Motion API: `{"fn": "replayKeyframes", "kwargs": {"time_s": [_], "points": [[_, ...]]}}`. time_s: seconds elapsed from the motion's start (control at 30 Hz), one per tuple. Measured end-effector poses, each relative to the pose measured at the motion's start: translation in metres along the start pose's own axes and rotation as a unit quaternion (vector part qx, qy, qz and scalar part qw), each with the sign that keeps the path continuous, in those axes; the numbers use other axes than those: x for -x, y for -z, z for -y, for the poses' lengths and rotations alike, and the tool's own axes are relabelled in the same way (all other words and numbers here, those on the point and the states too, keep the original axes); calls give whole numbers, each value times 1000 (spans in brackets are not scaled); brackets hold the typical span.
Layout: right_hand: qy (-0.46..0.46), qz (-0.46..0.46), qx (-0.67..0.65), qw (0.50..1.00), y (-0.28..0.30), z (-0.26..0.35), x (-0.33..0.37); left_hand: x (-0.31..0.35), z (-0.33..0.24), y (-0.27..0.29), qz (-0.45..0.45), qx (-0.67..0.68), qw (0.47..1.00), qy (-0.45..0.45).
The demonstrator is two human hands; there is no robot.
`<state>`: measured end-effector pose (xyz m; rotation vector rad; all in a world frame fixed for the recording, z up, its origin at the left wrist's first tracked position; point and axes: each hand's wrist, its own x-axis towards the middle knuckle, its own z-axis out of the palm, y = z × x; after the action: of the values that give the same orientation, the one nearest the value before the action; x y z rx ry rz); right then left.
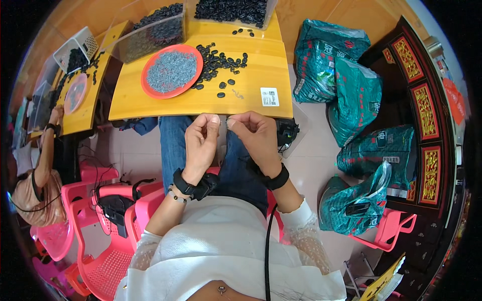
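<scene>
My left hand [202,140] is held just off the near edge of a yellow table [135,106], thumb and forefinger pinched together. A short gap to the right, my right hand [257,139] makes a similar pinch, its fingertips turned toward the left ones. Anything between the fingertips is too small to make out. Beyond my hands, a round red-pink plate [167,95] holds a heap of small grey metal-looking pieces [171,70]. Beside it lie scattered small, shiny black oval pieces [219,64]. A few grey bits [238,94] rest close to the table's front edge.
Clear bins of black pieces [231,11] stand at the table's back. Teal bags [355,95] crowd the floor at right, near a dark carved cabinet [424,108]. Pink chairs [105,241] stand at left, where another person [42,193] sits at a second table.
</scene>
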<state>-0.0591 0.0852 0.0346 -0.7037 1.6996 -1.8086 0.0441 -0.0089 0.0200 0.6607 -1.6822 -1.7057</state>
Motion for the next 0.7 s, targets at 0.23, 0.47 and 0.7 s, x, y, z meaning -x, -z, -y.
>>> {"fn": "replayKeyframes", "kwargs": {"time_s": [0.23, 0.47, 0.7], "points": [[10, -19, -9, 1000, 12, 1, 5, 1, -1, 11, -30, 25, 999, 30], [8, -14, 9, 1000, 13, -9, 9, 0, 10, 28, -29, 37, 998, 40], [-4, -13, -1, 1000, 10, -11, 8, 5, 5, 13, 20, 13, 996, 81]]}}
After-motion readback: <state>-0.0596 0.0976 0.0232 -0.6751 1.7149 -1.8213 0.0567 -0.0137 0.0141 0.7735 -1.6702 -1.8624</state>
